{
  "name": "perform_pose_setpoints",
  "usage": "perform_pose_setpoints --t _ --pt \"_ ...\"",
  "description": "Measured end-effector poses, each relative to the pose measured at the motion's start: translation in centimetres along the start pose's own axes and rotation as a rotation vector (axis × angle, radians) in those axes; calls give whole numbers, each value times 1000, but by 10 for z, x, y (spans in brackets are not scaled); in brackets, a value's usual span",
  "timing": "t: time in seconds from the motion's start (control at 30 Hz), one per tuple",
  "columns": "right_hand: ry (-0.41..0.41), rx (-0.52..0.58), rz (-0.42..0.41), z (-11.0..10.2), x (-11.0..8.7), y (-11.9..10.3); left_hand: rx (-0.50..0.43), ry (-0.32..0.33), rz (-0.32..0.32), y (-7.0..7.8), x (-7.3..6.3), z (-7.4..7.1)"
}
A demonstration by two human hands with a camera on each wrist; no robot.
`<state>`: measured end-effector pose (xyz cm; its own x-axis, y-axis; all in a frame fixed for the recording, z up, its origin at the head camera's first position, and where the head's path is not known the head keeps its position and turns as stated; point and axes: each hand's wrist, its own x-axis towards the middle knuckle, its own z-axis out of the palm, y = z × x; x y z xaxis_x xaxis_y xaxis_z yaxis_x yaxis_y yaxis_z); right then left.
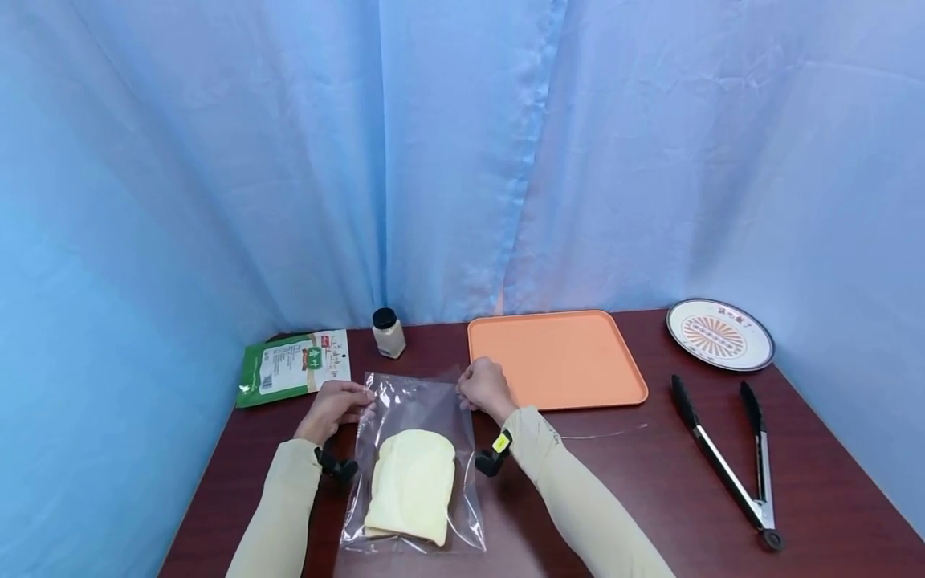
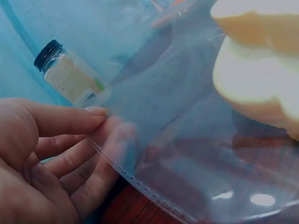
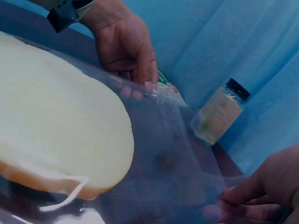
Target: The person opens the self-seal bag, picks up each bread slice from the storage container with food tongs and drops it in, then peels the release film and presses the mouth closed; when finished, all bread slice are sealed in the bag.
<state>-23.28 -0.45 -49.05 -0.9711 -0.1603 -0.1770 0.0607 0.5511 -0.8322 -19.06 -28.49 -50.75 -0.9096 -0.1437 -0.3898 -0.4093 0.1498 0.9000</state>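
Note:
A clear plastic bag (image 1: 415, 401) with slices of bread (image 1: 413, 486) inside hangs or lies between both hands above the front of the table. My left hand (image 1: 336, 408) pinches the bag's upper left corner between thumb and index finger. At the upper right corner, my right hand (image 1: 486, 387) pinches the film the same way. In the left wrist view, the left hand (image 2: 60, 149) holds the bag's seamed edge, with the bread (image 2: 252, 74) at the far side. The right wrist view shows the right hand (image 3: 261, 191) at one corner and the bread (image 3: 60, 116) through the film.
Behind the left hand lie a green-and-white packet (image 1: 292, 368) and a black-capped jar (image 1: 389, 333). An orange tray (image 1: 556, 361) is beyond the right hand. Farther right are a patterned plate (image 1: 720, 335) and tongs (image 1: 730, 466). A thin clear strip (image 1: 607, 435) lies near the tray.

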Motion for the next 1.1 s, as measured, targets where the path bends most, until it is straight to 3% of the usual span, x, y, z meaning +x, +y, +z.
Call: perform_pose_setpoints --t 0.2,0.4,0.63,0.73,0.97,1.1 --pt "-41 164 64 -9 3 14 -77 -31 31 -3 3 -5" --pt "-88 226 15 -13 5 22 -139 -39 31 -7 3 -9" --pt "-86 272 -19 -13 8 27 -232 -114 74 -10 3 -13" --pt "-79 310 -17 -13 9 30 -264 -109 88 -12 4 -12" --pt "-66 427 -37 -12 11 33 -318 -15 106 -15 8 -6" --pt "-82 474 -49 -12 12 36 -329 -10 134 -16 11 -4"
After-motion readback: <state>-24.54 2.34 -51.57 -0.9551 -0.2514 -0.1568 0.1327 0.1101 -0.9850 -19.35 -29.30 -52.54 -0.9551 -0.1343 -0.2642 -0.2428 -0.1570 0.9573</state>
